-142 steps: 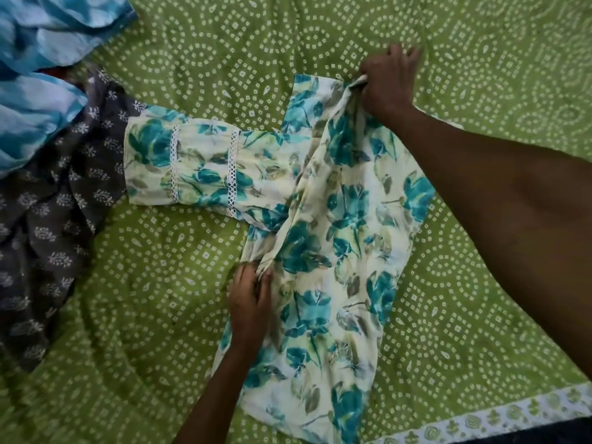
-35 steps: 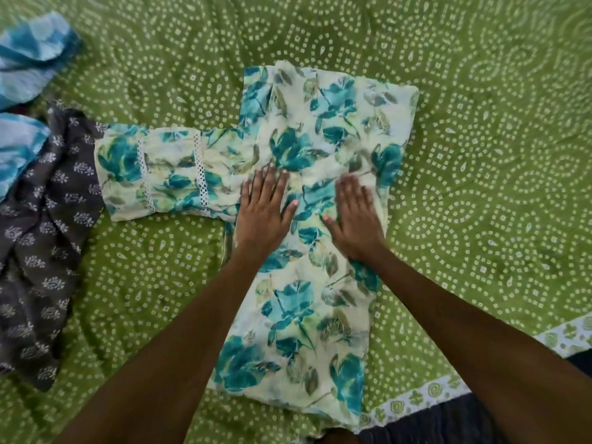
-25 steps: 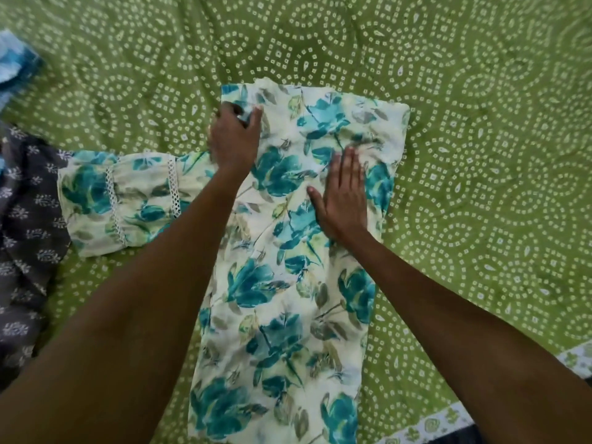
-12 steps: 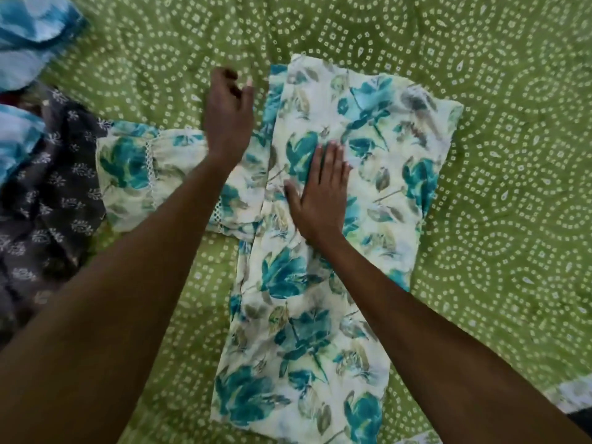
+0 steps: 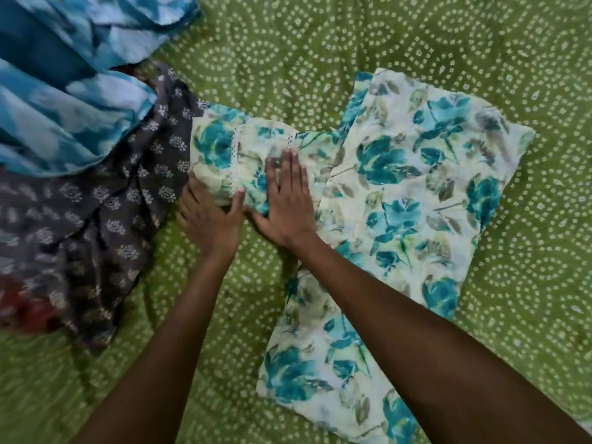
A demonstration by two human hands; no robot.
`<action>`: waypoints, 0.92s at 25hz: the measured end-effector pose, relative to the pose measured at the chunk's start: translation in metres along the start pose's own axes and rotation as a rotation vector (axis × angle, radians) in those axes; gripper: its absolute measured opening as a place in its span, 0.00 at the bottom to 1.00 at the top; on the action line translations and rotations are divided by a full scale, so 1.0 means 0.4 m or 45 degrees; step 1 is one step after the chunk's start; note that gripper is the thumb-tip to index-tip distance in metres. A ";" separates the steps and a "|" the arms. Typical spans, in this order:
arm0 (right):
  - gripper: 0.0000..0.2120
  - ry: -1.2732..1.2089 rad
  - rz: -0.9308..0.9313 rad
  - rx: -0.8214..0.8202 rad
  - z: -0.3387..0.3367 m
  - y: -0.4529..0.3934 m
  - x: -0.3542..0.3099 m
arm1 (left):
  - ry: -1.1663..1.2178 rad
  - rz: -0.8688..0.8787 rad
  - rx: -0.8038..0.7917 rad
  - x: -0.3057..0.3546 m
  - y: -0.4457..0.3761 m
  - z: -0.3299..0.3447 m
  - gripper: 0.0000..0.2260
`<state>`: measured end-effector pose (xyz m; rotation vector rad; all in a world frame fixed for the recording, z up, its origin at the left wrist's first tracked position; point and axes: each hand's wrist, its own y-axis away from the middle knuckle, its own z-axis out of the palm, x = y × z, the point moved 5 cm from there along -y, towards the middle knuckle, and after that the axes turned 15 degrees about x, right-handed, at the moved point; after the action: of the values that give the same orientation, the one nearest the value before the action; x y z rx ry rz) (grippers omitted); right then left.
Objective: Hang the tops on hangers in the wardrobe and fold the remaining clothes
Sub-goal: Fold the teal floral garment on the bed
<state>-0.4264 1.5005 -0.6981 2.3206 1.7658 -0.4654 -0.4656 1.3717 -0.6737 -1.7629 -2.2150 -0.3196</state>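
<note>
On the green bedspread [image 5: 320,43] with its white dotted rings, a cream top printed with teal flowers [image 5: 413,193] lies flat, its body folded into a long panel running from the far right down toward the near centre. Its left sleeve [image 5: 237,152], trimmed with two bands of white lace, sticks out to the left, and the cuff end lies over the edge of a grey printed garment [image 5: 96,213].

Both hands meet at the near edge of that sleeve. The right hand [image 5: 288,200] lies palm down on it, fingers straight and held together, pressing the cloth flat just beside the seam where sleeve joins body. The left hand [image 5: 208,219] sits at the sleeve's lower hem, thumb on top of the cloth beside the lace band and fingers tucked at or under the edge, so it pinches the hem.

Left of the sleeve the grey garment is bunched, and beyond it at far left lies a heap of blue and white tie-dye cloth [image 5: 64,91]; a patch of red shows at the near left edge, too blurred to identify. Bare bedspread lies open beyond the top, to its right, and in the near left between the arms and the grey garment. No brand, label or writing can be read anywhere.
</note>
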 end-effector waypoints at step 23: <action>0.49 -2.699 1.944 1.062 -0.172 0.438 0.460 | 0.095 1.400 -0.275 0.303 0.352 0.081 0.26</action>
<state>-0.2041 1.6416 -0.7067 1.0223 -1.1206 -1.9690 -0.3567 1.5250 -0.6616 -2.6786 -0.9077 -0.3411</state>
